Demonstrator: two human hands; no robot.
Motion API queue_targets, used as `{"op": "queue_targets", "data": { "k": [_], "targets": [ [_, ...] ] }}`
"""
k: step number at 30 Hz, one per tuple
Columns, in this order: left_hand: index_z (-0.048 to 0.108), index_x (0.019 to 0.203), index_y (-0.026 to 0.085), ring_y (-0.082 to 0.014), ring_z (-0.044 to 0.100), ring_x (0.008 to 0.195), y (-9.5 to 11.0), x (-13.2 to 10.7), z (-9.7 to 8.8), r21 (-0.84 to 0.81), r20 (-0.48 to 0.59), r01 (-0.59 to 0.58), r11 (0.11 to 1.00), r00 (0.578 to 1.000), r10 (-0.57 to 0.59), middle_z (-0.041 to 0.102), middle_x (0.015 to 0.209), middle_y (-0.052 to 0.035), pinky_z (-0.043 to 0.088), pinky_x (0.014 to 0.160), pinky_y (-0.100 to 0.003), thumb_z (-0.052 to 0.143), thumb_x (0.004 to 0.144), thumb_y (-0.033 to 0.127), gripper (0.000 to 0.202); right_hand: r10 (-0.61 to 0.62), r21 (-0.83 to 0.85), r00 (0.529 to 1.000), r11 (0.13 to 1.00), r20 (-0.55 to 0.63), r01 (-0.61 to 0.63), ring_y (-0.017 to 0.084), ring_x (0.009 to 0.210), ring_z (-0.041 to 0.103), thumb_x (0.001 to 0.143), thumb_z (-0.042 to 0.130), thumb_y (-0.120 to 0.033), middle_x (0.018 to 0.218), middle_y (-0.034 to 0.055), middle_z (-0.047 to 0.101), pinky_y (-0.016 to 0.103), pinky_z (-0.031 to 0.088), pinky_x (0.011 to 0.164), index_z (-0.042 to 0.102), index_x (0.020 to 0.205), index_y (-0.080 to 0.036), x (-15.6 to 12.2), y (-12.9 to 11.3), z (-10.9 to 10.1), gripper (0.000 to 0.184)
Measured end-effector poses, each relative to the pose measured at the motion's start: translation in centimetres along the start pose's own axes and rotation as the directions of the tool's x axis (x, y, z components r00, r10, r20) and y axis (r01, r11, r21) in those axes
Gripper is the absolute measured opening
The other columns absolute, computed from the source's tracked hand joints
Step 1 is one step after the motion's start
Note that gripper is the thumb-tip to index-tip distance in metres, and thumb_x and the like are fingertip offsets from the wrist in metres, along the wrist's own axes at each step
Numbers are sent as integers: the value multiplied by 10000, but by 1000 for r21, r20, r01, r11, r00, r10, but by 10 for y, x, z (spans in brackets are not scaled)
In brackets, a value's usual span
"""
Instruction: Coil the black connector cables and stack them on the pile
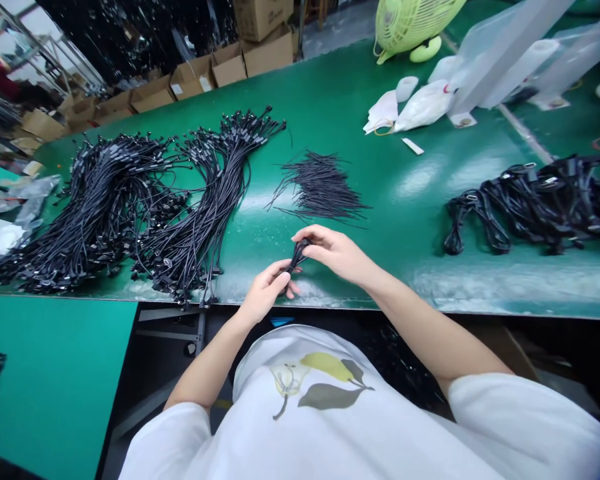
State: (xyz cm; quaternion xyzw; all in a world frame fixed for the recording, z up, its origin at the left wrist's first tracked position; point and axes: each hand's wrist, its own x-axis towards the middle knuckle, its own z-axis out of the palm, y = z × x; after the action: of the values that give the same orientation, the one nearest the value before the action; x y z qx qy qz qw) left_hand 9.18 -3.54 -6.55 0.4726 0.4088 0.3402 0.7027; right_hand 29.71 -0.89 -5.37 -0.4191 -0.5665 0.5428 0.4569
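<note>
A coiled black cable (297, 257) is pinched between my two hands just above the front edge of the green table. My left hand (267, 288) grips its lower end, thumb on top. At the upper end, my right hand (333, 250) closes thumb and fingers round the coil. Just beyond my hands lies a loose pile of short black ties (327, 185). To the left, a bundle of long black cables (220, 193) with small connectors is spread out. Coiled, tied black cables (535, 200) lie in a row to the right.
A bigger heap of black cables (100, 200) covers the table's left part. A green fan (415, 27) stands at the back, near white plastic bags (425, 107) and a grey post (505, 60). Cardboard boxes (193, 77) line the far edge. The green table (330, 100) ends close to my body.
</note>
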Motion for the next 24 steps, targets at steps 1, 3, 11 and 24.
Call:
{"op": "queue_targets", "data": {
  "k": [1,3,11,24],
  "targets": [
    [617,1068,147,-96,615,605,-1,-1,0,-13,-32,11,1000,999,-12,699,821,-43,482,602,-221,722,775,441,429,-11,-7,1000,1000,-6,11,156,917,585,792,673,-363,992,30,633,310,450,882,641,1015,-204,1,-2,2,275],
    [603,984,150,-89,601,592,-2,-3,-2,-57,-88,36,998,995,-41,653,689,3,482,600,-205,762,733,432,409,-11,75,998,997,-59,15,159,919,579,756,712,-380,979,28,629,301,454,875,645,982,-203,2,-1,4,295],
    [527,783,164,-64,570,568,-1,-6,-2,-278,-195,54,959,974,-111,595,693,22,449,512,-160,821,634,509,477,151,509,986,856,-69,-96,86,702,509,633,813,-523,886,-7,571,207,473,643,621,978,-228,-4,18,7,492],
    [479,685,178,-56,432,569,10,-15,-8,-403,71,130,906,991,-111,491,743,11,374,459,-183,832,510,637,605,315,632,947,746,-57,-210,17,478,111,582,850,-445,738,-54,461,202,187,399,545,864,-217,-24,-9,10,474]
  ]
}}
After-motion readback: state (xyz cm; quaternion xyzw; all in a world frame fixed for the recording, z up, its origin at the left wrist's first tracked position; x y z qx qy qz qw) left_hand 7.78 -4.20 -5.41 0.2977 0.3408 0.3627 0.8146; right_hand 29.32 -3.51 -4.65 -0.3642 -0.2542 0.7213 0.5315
